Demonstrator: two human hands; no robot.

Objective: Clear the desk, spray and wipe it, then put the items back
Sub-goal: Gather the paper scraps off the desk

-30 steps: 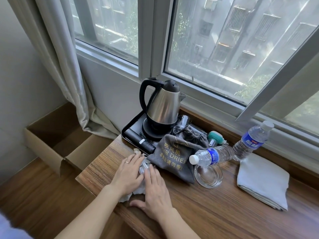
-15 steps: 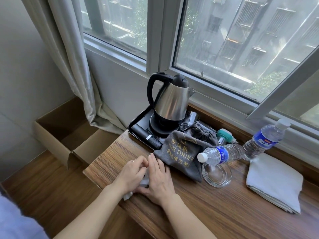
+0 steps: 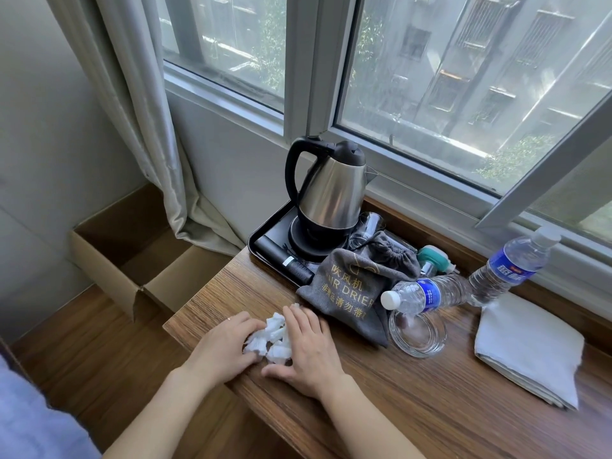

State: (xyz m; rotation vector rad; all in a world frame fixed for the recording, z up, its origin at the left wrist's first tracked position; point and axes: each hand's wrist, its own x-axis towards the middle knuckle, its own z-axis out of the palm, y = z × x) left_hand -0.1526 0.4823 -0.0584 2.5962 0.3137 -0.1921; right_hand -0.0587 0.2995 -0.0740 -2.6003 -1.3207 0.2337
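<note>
Since half a second ago both hands have parted a little, so the small white packets that were covered now show between them. They lie in a loose heap near the front left corner of the worktop.

Her left hand lies on the left of the heap, fingers bent and touching the packets; whether its grip closes on any of them I cannot tell. Her right hand lies flat on the right of the heap, fingers straight and against the packets, holding nothing.

Just behind the hands a grey hair-dryer bag slumps partly over the edge of a black tray. On the tray stands a steel kettle on its base, with a black torch lying along the tray's front.

Right of the bag a water bottle lies on its side, its cap over a glass ashtray. Another bottle leans toward the window sill, touching a folded white cloth.

Left of the worktop, below, an open cardboard box sits beside the curtain.
</note>
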